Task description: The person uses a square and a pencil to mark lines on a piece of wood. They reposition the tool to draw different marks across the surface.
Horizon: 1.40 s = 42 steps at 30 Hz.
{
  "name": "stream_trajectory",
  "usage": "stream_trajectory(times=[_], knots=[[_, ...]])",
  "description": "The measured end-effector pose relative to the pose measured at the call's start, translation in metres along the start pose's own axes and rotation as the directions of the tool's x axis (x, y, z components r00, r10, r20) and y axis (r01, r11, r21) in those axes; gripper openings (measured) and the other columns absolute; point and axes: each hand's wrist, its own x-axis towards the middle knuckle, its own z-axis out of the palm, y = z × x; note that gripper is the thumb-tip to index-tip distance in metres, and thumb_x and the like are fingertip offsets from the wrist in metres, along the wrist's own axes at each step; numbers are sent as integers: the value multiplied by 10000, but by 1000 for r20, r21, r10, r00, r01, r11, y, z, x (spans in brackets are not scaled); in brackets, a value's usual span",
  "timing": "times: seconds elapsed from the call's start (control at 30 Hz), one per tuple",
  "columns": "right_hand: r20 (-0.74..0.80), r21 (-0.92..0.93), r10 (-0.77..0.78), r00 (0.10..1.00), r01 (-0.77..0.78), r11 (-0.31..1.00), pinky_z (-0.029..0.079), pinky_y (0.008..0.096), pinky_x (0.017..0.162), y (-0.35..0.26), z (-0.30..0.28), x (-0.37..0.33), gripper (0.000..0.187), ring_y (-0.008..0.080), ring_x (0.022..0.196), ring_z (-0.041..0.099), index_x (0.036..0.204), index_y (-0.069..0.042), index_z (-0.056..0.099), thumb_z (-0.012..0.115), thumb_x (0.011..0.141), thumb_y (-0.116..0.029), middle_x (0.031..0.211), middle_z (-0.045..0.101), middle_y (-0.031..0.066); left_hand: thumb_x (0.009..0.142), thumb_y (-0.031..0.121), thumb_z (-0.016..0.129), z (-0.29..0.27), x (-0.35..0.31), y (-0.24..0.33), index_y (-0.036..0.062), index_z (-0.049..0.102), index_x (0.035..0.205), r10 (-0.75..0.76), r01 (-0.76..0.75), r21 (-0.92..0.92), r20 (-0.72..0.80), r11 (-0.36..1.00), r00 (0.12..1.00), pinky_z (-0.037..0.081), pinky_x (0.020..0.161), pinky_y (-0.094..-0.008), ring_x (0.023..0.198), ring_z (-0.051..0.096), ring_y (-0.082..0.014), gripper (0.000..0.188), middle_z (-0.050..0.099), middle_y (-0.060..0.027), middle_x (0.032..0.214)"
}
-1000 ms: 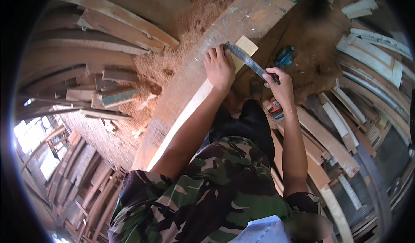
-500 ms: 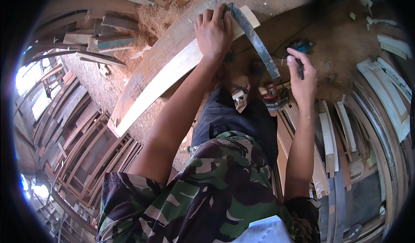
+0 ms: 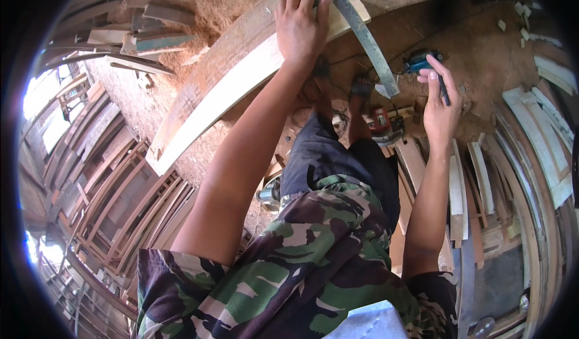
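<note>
My left hand (image 3: pixel 301 28) is closed on the stock end of a metal try square (image 3: pixel 367 42), at the far edge of a pale wooden board (image 3: pixel 226 91). The square's long blade crosses the board near its right end and sticks out past the near edge. Under the pale board is a larger brown plank (image 3: pixel 192 95). Off to the right of the blade, my right hand (image 3: pixel 442 113) is raised, pinching a dark, slim pen or pencil (image 3: pixel 445 90). It touches neither the board nor the square.
A blue power tool (image 3: pixel 416 63) and a red one (image 3: pixel 383 125) lie on the floor near my feet. Curved wooden pieces (image 3: pixel 114 200) are stacked at left, with more boards (image 3: pixel 531 134) at right. Sawdust (image 3: pixel 220 16) covers the far left ground.
My right hand has shifted a little rightward, away from the square's blade, pen still in its fingers. The left hand stays on the square. The whole view has tilted slightly.
</note>
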Motion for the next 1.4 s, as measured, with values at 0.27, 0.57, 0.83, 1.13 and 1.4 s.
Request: stream_trajectory(times=[0.27, 0.57, 0.83, 1.13, 1.4], knots=[[7, 26, -77, 997, 77, 997, 575, 341, 911, -9, 1, 9, 310, 178, 998, 751, 1422, -86, 729, 570, 1172, -175, 1110, 792, 109, 1037, 368, 694, 2, 2, -1, 123, 746, 1214, -4, 5, 48, -14, 999, 1000, 506, 972, -505, 1052, 643, -390, 307, 704, -159, 1078], [23, 41, -76, 997, 75, 996, 572, 339, 922, -10, 2, 16, 309, 183, 1007, 754, 1422, -87, 726, 568, 1172, -177, 1111, 791, 111, 1029, 376, 692, 1, 3, -2, 113, 750, 1176, 10, -11, 51, 7, 999, 1000, 503, 970, -506, 1050, 650, -386, 307, 709, -163, 1062], [34, 35, -105, 994, 104, 994, 571, 339, 934, -23, 9, 22, 316, 182, 1021, 753, 1422, -86, 725, 569, 1178, -210, 1120, 795, 112, 1042, 238, 684, -11, 5, 4, 68, 735, 1295, -4, -10, 103, 135, 995, 991, 512, 1008, -508, 1107, 650, -380, 309, 706, -186, 1142], [48, 69, -149, 988, 145, 987, 582, 337, 923, -26, 14, 25, 321, 172, 1008, 754, 1426, -88, 725, 578, 1178, -228, 1105, 802, 99, 1064, 263, 651, -14, 5, 9, 71, 691, 1312, 5, -13, 56, 142, 998, 990, 487, 1007, -536, 1124, 621, -411, 316, 679, -194, 1156], [30, 133, -206, 978, 200, 971, 585, 337, 888, -38, 27, 31, 267, 182, 960, 759, 1332, -73, 744, 604, 1165, -226, 1065, 813, 80, 1035, 281, 677, -14, 8, 10, 68, 714, 1233, -38, 32, 43, 162, 999, 986, 498, 995, -543, 1106, 631, -427, 293, 689, -204, 1131]])
